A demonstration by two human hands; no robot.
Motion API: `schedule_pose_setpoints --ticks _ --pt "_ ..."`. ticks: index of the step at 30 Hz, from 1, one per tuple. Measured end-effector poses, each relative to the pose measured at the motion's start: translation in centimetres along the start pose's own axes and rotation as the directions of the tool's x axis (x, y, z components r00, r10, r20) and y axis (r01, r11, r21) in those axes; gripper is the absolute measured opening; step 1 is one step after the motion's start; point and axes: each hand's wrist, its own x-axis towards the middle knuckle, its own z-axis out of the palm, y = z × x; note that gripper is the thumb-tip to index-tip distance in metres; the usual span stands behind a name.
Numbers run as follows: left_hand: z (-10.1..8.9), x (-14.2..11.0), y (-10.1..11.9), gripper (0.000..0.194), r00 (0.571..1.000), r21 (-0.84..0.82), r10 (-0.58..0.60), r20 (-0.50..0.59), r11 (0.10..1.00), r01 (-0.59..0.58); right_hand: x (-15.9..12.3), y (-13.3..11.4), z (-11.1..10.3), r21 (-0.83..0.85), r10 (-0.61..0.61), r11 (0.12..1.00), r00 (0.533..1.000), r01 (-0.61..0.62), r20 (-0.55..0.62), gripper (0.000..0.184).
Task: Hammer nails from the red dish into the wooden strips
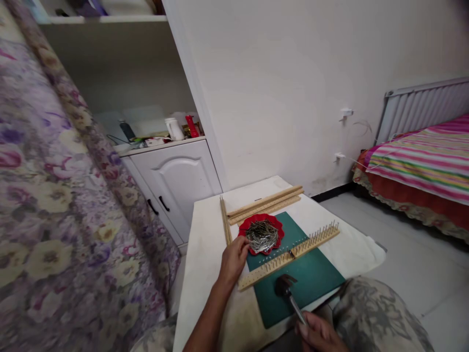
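My left hand (234, 256) reaches to the left rim of a red scalloped dish (280, 226) heaped with loose nails (262, 234). Its thumb and fingertips are drawn together at the nails; whatever is between them is too small to make out. In my right hand (318, 332) is the handle of a claw hammer (286, 288), its dark head over the green mat (296, 283). Between the dish and the hammer lies a wooden strip (289, 256) with rows of nails standing upright along most of it. Its left end shows small holes without nails.
More wooden strips (264, 205) lie behind the dish, and another strip (225, 222) lies to its left. All rest on a white-covered table (205, 234). A floral curtain (47, 195) hangs at left; a bed (425, 156) stands at right.
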Motion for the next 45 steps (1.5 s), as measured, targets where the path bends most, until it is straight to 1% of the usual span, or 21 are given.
schedule_pose_setpoints --ticks 1,3,4,6,8,11,13,16,19,23,26,28,31,33,34,35,36,38,40,42,45 --pt "0.3 -1.6 0.2 0.017 0.999 -0.094 -0.020 -0.045 0.995 0.015 -0.2 -0.1 0.2 -0.012 -0.017 1.000 1.000 0.017 -0.021 0.045" --pt "1.4 -5.2 0.7 0.016 0.998 -0.200 -0.044 -0.032 0.979 0.037 -0.4 -0.3 0.6 -0.032 -0.063 0.998 0.995 0.061 -0.078 0.041" --pt "2.1 -6.9 1.1 0.015 1.000 -0.224 -0.023 0.006 0.974 0.024 -0.4 -0.4 0.8 -0.036 -0.084 0.996 0.991 0.080 -0.109 0.040" --pt "3.7 -9.9 2.1 0.013 0.991 -0.250 0.065 0.113 0.968 -0.035 -0.5 -0.5 1.0 -0.038 -0.112 0.993 0.979 0.107 -0.170 0.038" --pt "5.1 -11.9 3.1 0.013 0.980 -0.256 0.089 0.178 0.966 -0.042 -0.5 -0.6 1.1 -0.044 -0.134 0.991 0.964 0.127 -0.229 0.037" --pt "6.2 -13.0 4.3 0.012 0.964 -0.256 0.112 0.242 0.965 -0.048 -0.6 -0.8 1.2 -0.061 -0.144 0.989 0.952 0.132 -0.270 0.035" --pt "6.3 -13.0 4.8 0.012 0.958 -0.258 0.120 0.260 0.965 -0.051 -0.6 -0.6 1.2 -0.055 -0.142 0.990 0.951 0.132 -0.274 0.034" --pt "6.4 -12.8 5.1 0.012 0.956 -0.259 0.112 0.272 0.965 -0.040 -0.6 -0.1 0.8 -0.004 -0.145 0.989 0.953 0.149 -0.267 0.034" --pt "6.5 -12.7 5.3 0.012 0.961 -0.264 0.074 0.265 0.965 -0.002 -0.5 0.5 0.5 0.039 -0.139 0.987 0.955 0.155 -0.261 0.034" --pt "6.4 -12.5 5.7 0.011 0.971 -0.289 0.029 0.236 0.956 0.042 -0.3 0.6 0.6 0.040 -0.131 0.988 0.954 0.147 -0.269 0.035" --pt "6.6 -12.3 6.0 0.010 0.973 -0.355 -0.022 0.232 0.929 0.105 -0.1 0.7 0.7 0.055 -0.134 0.987 0.957 0.153 -0.259 0.035" --pt "7.2 -12.2 6.0 0.007 0.971 -0.440 -0.069 0.231 0.882 0.167 -0.1 0.9 0.7 0.068 -0.137 0.985 0.959 0.159 -0.249 0.033" --pt "8.4 -12.0 5.9 0.006 0.960 -0.614 -0.128 0.250 0.745 0.260 0.0 1.3 0.5 0.090 -0.141 0.982 0.957 0.168 -0.254 0.032" --pt "8.5 -11.7 5.5 0.008 0.952 -0.695 -0.141 0.273 0.655 0.297 -0.1 1.4 0.4 0.090 -0.128 0.984 0.961 0.155 -0.246 0.032" --pt "8.2 -11.4 5.3 0.007 0.952 -0.710 -0.151 0.267 0.636 0.301 -0.2 1.4 0.3 0.086 -0.118 0.986 0.964 0.142 -0.237 0.033" --pt "7.7 -11.0 5.0 0.007 0.955 -0.710 -0.172 0.241 0.640 0.294 -0.3 1.3 0.3 0.079 -0.105 0.989 0.968 0.126 -0.226 0.033" --pt "7.0 -10.5 4.7 0.008 0.961 -0.695 -0.198 0.193 0.664 0.277 -0.3 1.2 0.3 0.072 -0.094 0.991 0.972 0.112 -0.216 0.033" --pt "5.4 -9.2 4.1 0.012 0.965 -0.622 -0.258 0.048 0.748 0.231 -0.5 1.0 0.3 0.061 -0.078 0.994 0.976 0.093 -0.204 0.033" --pt "4.1 -7.9 3.5 0.016 0.969 -0.522 -0.236 -0.069 0.836 0.166 -0.5 0.8 0.4 0.056 -0.071 0.995 0.976 0.084 -0.203 0.033" --pt "3.8 -6.9 3.0 0.019 0.975 -0.427 -0.185 -0.126 0.897 0.115 -0.6 0.7 0.5 0.054 -0.068 0.995 0.974 0.082 -0.217 0.032" --pt "4.5 -6.1 2.4 0.023 0.976 -0.331 -0.151 -0.158 0.939 0.092 -0.6 0.7 0.5 0.049 -0.062 0.996 0.973 0.075 -0.223 0.033"
